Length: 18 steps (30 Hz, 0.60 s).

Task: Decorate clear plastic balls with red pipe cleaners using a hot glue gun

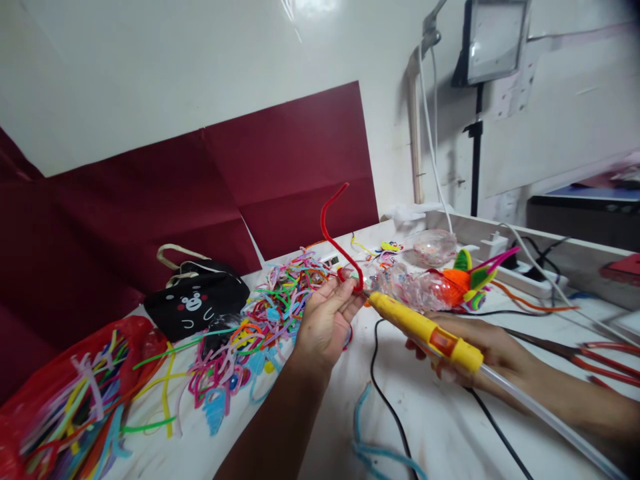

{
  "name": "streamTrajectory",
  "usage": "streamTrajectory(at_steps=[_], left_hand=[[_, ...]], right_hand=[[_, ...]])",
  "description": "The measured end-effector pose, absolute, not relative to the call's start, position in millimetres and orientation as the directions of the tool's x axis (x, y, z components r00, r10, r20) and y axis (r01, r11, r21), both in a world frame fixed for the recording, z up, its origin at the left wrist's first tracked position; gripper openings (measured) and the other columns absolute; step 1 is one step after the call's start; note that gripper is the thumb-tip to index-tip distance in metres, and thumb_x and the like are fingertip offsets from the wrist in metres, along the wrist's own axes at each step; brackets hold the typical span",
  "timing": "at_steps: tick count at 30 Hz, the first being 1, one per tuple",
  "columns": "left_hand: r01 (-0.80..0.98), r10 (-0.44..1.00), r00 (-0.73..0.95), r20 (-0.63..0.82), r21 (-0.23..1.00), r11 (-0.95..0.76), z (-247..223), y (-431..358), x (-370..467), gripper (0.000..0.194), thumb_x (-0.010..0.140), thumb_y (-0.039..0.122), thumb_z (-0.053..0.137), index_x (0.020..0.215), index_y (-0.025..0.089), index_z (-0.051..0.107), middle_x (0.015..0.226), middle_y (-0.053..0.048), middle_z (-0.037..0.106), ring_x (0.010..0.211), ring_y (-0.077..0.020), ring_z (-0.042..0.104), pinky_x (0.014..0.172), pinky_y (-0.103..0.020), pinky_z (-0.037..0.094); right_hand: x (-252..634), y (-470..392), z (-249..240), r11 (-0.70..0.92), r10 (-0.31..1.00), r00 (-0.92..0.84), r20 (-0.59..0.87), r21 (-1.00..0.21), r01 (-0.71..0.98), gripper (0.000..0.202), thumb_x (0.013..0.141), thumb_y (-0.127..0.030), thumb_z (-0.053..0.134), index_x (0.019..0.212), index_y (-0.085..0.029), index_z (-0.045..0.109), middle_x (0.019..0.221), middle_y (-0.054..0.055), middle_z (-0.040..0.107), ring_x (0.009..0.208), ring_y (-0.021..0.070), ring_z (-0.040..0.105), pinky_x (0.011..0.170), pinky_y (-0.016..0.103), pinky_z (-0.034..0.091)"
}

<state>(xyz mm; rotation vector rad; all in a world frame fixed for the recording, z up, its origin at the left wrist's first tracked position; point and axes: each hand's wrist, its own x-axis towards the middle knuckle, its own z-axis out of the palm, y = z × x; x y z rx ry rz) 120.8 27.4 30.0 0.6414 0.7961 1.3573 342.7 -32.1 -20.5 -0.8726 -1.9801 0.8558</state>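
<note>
A red pipe cleaner (329, 233) is pinched in my left hand (327, 320); its free end curves upward and its lower part bends round by the fingertips. My right hand (480, 350) is wrapped round a yellow hot glue gun (425, 327), whose nozzle points left and meets the red pipe cleaner near my left fingertips. Out of the gun's back runs a long clear glue stick (545, 417). Whether the nozzle touches the pipe cleaner is too small to tell.
Left of my hands lie a heap of coloured pipe cleaners (280, 300), a black pouch (195, 300) and a red bag (145, 340). An orange and green craft piece (455, 287), scissors (590, 357), a power strip (530, 280) and black cable (377, 373) are around my right hand.
</note>
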Motion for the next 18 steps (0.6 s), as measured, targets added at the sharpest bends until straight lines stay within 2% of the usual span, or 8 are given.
streamTrajectory(at_steps=[5, 8, 12, 18], left_hand=[[-0.588, 0.993, 0.051, -0.106, 0.801, 0.116, 27.4, 28.2, 119.4, 0.016, 0.087, -0.002, 0.07, 0.09, 0.013, 0.074, 0.082, -0.004, 0.075, 0.075, -0.0119, 0.073, 0.086, -0.024, 0.061], [-0.585, 0.993, 0.055, -0.108, 0.802, 0.12, 27.4, 28.4, 119.8, 0.016, 0.086, -0.003, 0.071, 0.09, 0.013, 0.075, 0.083, -0.004, 0.075, 0.076, -0.0115, 0.073, 0.087, -0.023, 0.06], [-0.58, 0.992, 0.047, -0.118, 0.805, 0.123, 28.1, 28.3, 120.1, 0.017, 0.087, -0.003, 0.071, 0.092, 0.012, 0.075, 0.085, -0.004, 0.076, 0.076, -0.0116, 0.073, 0.088, -0.024, 0.06], [-0.59, 0.992, 0.044, -0.115, 0.799, 0.119, 27.6, 27.5, 119.7, 0.016, 0.091, -0.004, 0.066, 0.092, 0.01, 0.075, 0.084, -0.004, 0.075, 0.074, -0.0101, 0.072, 0.076, -0.02, 0.058]], right_hand=[[344.3, -30.8, -29.5, 0.544, 0.799, -0.448, 0.4, -0.799, 0.256, 0.036, 0.098, -0.055, 0.063, 0.107, -0.023, 0.077, 0.103, 0.008, 0.077, 0.094, 0.0245, 0.073, 0.084, 0.037, 0.062], [345.3, -30.3, -32.9, 0.533, 0.801, -0.454, 0.392, -0.81, 0.242, 0.038, 0.1, -0.055, 0.061, 0.112, -0.022, 0.076, 0.103, 0.008, 0.077, 0.093, 0.024, 0.073, 0.082, 0.035, 0.062], [346.4, -29.7, -35.3, 0.524, 0.8, -0.455, 0.39, -0.825, 0.213, 0.04, 0.1, -0.058, 0.061, 0.108, -0.022, 0.077, 0.101, 0.009, 0.076, 0.093, 0.0249, 0.073, 0.08, 0.034, 0.061], [345.9, -29.9, -33.6, 0.515, 0.806, -0.444, 0.392, -0.833, 0.201, 0.04, 0.099, -0.059, 0.062, 0.104, -0.023, 0.079, 0.099, 0.009, 0.076, 0.089, 0.0251, 0.072, 0.078, 0.035, 0.059]])
